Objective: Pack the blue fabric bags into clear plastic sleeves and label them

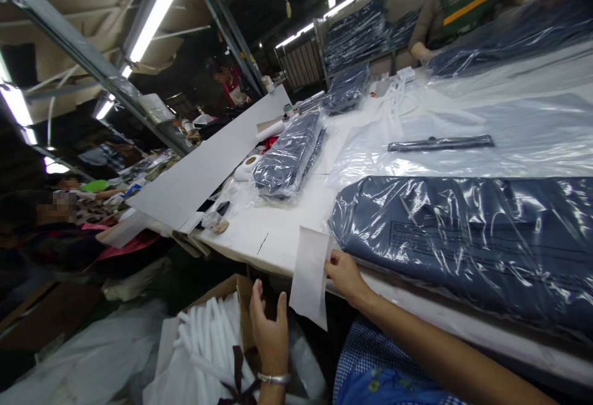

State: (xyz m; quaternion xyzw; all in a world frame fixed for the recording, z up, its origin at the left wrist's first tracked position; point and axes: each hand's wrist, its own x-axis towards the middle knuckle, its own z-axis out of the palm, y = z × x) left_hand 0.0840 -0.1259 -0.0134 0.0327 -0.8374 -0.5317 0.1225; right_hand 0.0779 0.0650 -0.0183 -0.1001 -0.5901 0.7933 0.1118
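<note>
My right hand (345,275) pinches the right edge of a white sheet (310,275), which hangs at the front edge of the table (241,238). To the left of the sheet, my left hand (271,331) is raised with its fingers apart and nothing in it; a bracelet is on its wrist. Beside my right hand lies a large dark blue garment in clear plastic (463,238). Clear plastic covers (523,121) are spread behind it, with a dark strip (440,144) on top.
Bagged dark bundles (290,155) and a white roll (245,169) sit mid-table. A long white board (208,164) slants at the left. Below stands a carton (241,306) with white tubes (213,337). Across the table, a person (467,10) handles bagged garments.
</note>
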